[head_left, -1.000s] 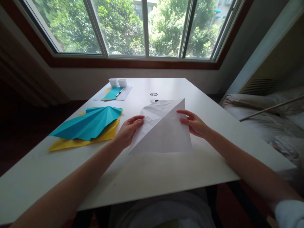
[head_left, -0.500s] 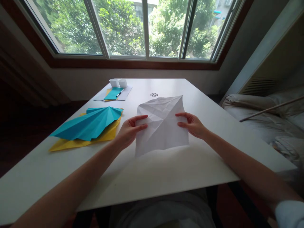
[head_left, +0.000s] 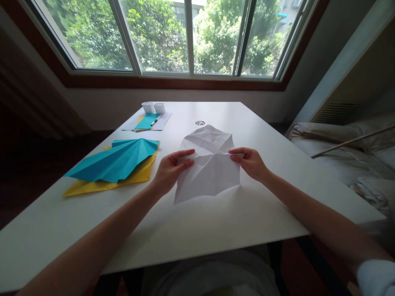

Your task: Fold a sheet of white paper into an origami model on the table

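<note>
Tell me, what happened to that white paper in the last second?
The white paper, a flat diagonal fold a second ago, has been opened out and its side edges drawn inward as the left hand and right hand, each pinching a side, moved closer together. The teal folded paper and the yellow sheet under it stayed put.

Both hands [head_left: 173, 169] have pushed the white paper [head_left: 209, 164] sides inward, seemingly.

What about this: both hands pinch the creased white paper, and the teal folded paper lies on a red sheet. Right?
Wrong colour: the head view shows the teal folded paper lying on a yellow sheet, not red. The left hand and right hand do pinch the creased white paper.
</note>
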`<state>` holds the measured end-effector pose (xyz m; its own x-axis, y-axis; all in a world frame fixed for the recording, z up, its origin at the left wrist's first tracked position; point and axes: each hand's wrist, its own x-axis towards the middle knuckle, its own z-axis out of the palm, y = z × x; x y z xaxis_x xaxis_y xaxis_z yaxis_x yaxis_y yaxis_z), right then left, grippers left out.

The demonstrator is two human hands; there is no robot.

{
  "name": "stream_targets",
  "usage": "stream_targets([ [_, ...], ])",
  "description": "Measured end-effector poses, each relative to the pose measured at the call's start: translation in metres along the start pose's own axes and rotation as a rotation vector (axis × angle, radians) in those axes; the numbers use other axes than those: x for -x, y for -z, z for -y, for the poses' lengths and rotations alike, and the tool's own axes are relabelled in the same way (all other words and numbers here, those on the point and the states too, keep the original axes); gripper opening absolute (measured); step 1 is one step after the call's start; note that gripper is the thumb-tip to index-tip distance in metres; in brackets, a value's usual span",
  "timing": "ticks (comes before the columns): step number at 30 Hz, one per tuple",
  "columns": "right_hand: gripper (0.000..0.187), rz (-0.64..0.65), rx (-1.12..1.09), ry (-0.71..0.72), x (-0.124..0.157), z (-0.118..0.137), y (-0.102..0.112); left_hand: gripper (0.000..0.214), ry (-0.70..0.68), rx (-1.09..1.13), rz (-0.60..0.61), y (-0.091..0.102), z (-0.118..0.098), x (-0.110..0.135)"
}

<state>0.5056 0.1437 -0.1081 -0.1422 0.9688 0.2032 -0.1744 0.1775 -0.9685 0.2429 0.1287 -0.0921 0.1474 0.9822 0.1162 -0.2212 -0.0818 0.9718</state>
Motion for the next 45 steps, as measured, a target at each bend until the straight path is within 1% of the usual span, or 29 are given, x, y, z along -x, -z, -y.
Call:
stream_targets([
  [2, 0.025, -0.013, -0.002, 0.015, 0.0, 0.0, -0.001, 0.043, -0.006, -0.018, 0.026, 0.0, -0.001, 0.001],
  [4, 0.025, -0.024, -0.003, 0.026, 0.001, 0.0, -0.003, 0.041, -0.037, -0.022, 0.025, 0.0, 0.001, 0.001],
  [8, 0.026, -0.04, -0.001, 0.024, 0.001, 0.001, -0.005, 0.033, -0.094, -0.04, -0.022, 0.003, 0.005, -0.002],
  [14, 0.026, -0.052, 0.04, 0.027, 0.0, 0.001, -0.003, 0.029, -0.177, -0.207, -0.127, 0.001, 0.005, -0.003],
  [18, 0.025, -0.031, 0.078, 0.045, 0.001, 0.0, -0.006, 0.026, -0.177, -0.19, -0.111, -0.002, 0.009, -0.003],
  [19, 0.025, -0.029, 0.104, 0.065, 0.001, 0.0, -0.008, 0.025, -0.19, -0.192, -0.112, -0.002, 0.01, -0.003],
  [21, 0.025, -0.052, 0.203, 0.152, 0.002, -0.001, -0.011, 0.024, -0.241, -0.256, -0.16, -0.003, 0.012, -0.004],
  [24, 0.022, -0.146, 0.447, 0.344, 0.004, 0.0, -0.014, 0.025, -0.3, -0.423, -0.242, -0.003, 0.01, -0.004],
  [26, 0.017, -0.212, 0.608, 0.462, 0.006, 0.004, -0.015, 0.023, -0.327, -0.508, -0.264, -0.003, 0.007, -0.004],
  [27, 0.015, -0.224, 0.672, 0.511, 0.008, 0.006, -0.016, 0.021, -0.356, -0.549, -0.259, -0.004, 0.005, -0.004],
  [29, 0.013, -0.186, 0.762, 0.588, 0.01, 0.013, -0.017, 0.014, -0.442, -0.642, -0.206, -0.004, 0.001, -0.004],
  [32, 0.012, -0.022, 0.85, 0.713, 0.014, 0.022, -0.02, 0.006, -0.586, -0.755, -0.075, -0.006, -0.003, -0.004],
  [33, 0.012, 0.029, 0.88, 0.769, 0.015, 0.025, -0.021, 0.006, -0.623, -0.783, -0.064, -0.006, -0.004, -0.003],
  [35, 0.013, 0.11, 0.93, 0.866, 0.018, 0.028, -0.023, 0.005, -0.675, -0.843, -0.081, -0.007, -0.006, -0.003],
  [37, 0.013, 0.147, 0.937, 0.906, 0.02, 0.029, -0.025, 0.005, -0.723, -0.909, -0.082, -0.007, -0.009, -0.002],
  [38, 0.012, 0.148, 0.924, 0.909, 0.02, 0.029, -0.025, 0.006, -0.753, -0.93, -0.055, -0.007, -0.011, -0.001],
  [39, 0.012, 0.141, 0.905, 0.907, 0.021, 0.029, -0.026, 0.006, -0.779, -0.941, -0.005, -0.008, -0.013, 0.0],
  [41, 0.012, 0.129, 0.872, 0.899, 0.021, 0.028, -0.026, 0.006, -0.811, -0.93, 0.131, -0.01, -0.017, 0.002],
  [43, 0.012, 0.143, 0.852, 0.899, 0.021, 0.028, -0.027, 0.009, -0.81, -0.898, 0.263, -0.012, -0.02, 0.004],
  [45, 0.012, 0.167, 0.846, 0.908, 0.021, 0.027, -0.029, 0.01, -0.787, -0.866, 0.344, -0.015, -0.022, 0.006],
])
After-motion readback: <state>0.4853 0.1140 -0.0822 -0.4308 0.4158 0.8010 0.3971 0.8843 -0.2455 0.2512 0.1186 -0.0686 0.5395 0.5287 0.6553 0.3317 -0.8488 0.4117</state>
